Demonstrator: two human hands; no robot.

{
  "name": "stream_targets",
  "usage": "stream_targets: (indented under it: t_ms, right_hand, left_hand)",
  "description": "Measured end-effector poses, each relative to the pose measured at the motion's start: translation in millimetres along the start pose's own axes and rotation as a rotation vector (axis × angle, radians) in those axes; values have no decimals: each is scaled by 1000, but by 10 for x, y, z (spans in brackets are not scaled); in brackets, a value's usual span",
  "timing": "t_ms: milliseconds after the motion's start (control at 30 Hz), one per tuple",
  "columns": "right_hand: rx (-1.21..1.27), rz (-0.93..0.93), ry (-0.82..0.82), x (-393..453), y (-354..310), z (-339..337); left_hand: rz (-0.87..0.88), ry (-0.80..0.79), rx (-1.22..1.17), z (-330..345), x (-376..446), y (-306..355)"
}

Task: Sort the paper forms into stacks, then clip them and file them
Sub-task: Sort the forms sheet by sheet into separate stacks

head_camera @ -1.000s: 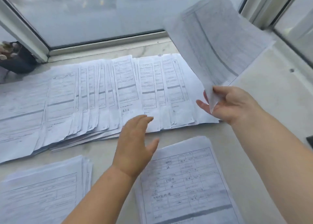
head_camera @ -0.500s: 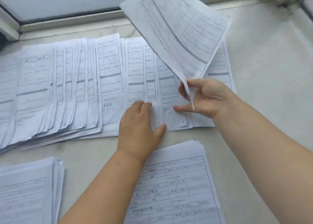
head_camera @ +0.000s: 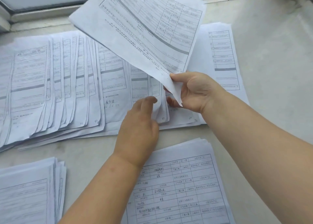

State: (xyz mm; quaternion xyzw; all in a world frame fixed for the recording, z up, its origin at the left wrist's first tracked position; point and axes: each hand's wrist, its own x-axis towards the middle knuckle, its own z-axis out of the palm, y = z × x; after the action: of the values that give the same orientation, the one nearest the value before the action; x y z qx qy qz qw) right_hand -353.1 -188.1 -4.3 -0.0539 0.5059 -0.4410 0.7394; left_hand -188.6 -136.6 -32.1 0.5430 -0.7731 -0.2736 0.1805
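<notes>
Above the fanned forms [head_camera: 71, 88], the right hand [head_camera: 194, 91] pinches a sheet [head_camera: 144, 28].

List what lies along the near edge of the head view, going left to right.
Left stack of forms → left forearm → middle stack of forms → right forearm.

So we count two hands: left hand [head_camera: 138, 130] and right hand [head_camera: 194, 91]. One loose form [head_camera: 144, 28] is up in the right hand. Paper groups come to three: one fanned row of forms [head_camera: 55, 88] past the fingertips, one stack [head_camera: 177, 186] under the wrists, and one second stack [head_camera: 30, 190] off left of the left arm. Sheets in the fan overlap too much for us to count.
</notes>
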Motion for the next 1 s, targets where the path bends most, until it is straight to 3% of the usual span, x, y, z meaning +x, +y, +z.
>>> stream_targets:
  t_ms: [300,367,433,500,567,700,767,833,1000]
  right_hand:
    - [25,-33,-47,-66,-11,23]
    - [20,-102,46,-66,-47,-18]
    - [-2,-228,176,-84,-91,-129]
    - [-221,-373,331,-176,-139,-273]
    - [-520,-471,458,-335,-185,-409]
    - [-861,-420,458,-505,-150,-395]
    - [-937,-348,416,-406,-52,-220]
    - [-968,-285,360,-225,53,-46]
    - [-966,-144,325,50,177,19]
  left_hand:
    - [8,160,-66,16,-58,-179]
    - [-138,293,-202,-72,-56,-228]
    - [-393,469,-442,-143,-10,-286]
    - [-620,679,-767,-225,32,-345]
    - [-707,869,-962,-332,13,-395]
    - [-658,1011,-878,-502,-119,-487]
    - [-532,1005,-782,-552,-122,-450]
    - [-391,901,-651,-540,-81,-347]
    - [-162,390,-459,-292,13,-332]
